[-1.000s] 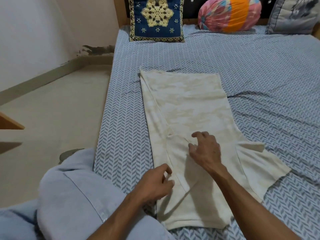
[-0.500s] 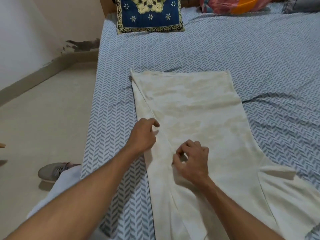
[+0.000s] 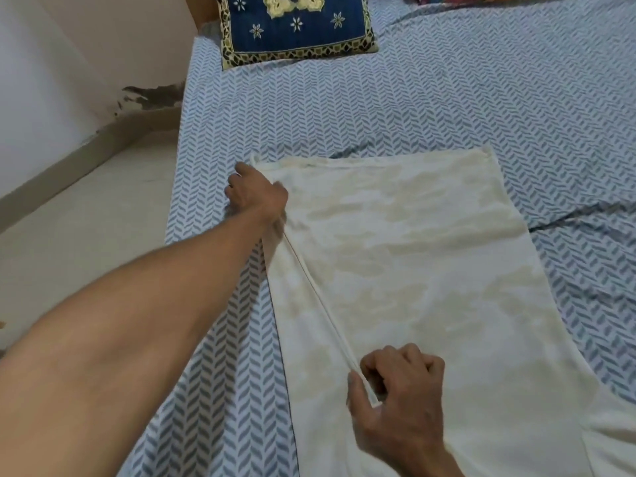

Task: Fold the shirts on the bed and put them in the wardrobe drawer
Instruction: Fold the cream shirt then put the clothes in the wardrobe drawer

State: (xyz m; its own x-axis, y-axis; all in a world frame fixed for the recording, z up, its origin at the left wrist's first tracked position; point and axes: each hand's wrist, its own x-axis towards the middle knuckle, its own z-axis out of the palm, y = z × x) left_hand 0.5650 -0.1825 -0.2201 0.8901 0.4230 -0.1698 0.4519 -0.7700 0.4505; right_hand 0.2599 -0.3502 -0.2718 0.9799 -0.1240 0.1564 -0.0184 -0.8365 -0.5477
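Observation:
A cream shirt (image 3: 423, 270) with faint beige patches lies flat on the bed, its left side folded inward along a straight crease. My left hand (image 3: 256, 194) reaches to the shirt's far left corner and grips the folded edge there. My right hand (image 3: 399, 390) is nearer to me, with its thumb and fingers pinched on the same fold line. The fold runs taut between both hands. The shirt's near end runs out of the bottom of the view.
The bed (image 3: 447, 108) wears a blue-and-white chevron sheet. A navy embroidered cushion (image 3: 296, 25) sits at the head. The bed's left edge drops to a beige floor (image 3: 86, 218) with a wall behind it.
My left hand has slid along the folded edge up to the far corner of the shirt. My right hand stays pinched on the crease. The view has tilted closer and lower.

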